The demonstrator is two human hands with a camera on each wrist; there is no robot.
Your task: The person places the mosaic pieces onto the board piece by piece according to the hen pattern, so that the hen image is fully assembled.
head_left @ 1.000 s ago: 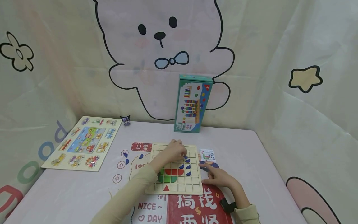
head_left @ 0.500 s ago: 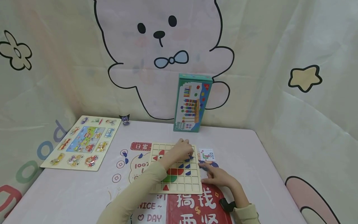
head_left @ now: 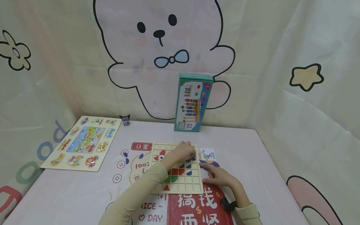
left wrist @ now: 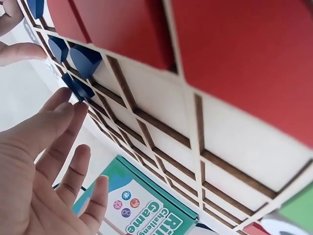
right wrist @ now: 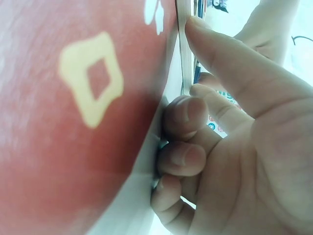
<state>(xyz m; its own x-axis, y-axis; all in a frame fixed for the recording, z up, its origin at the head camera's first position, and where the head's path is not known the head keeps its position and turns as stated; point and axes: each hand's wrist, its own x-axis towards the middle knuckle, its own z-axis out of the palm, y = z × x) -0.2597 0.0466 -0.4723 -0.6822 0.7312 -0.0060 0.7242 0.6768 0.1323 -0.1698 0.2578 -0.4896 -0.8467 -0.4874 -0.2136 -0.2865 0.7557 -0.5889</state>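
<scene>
A pale wooden grid board [head_left: 194,188] lies in front of me. My left hand [head_left: 182,153] reaches over its far right part, pinching a small dark blue piece [left wrist: 73,87] between thumb and fingertips, right at the grid cells; ring and little fingers are loosely extended. Other blue pieces [head_left: 189,173] sit in nearby cells. Red pieces [head_left: 177,172], a green piece [head_left: 172,179] and a red triangle [head_left: 167,188] lie in the grid. Thumb and index finger of my right hand [head_left: 220,176] touch the board's right edge, spread apart, while its other fingers are bent beneath.
A small pattern card [head_left: 207,154] lies beyond the board's right edge. Behind stands a green game box [head_left: 192,104]. A vehicle puzzle board [head_left: 81,143] and a small dark figurine [head_left: 125,120] are at the left. Loose blue pieces [head_left: 126,157] lie left of the grid.
My left hand has moved slightly right across the grid to the far right cells, uncovering red pieces on the left. The right hand stays at the board's edge.
</scene>
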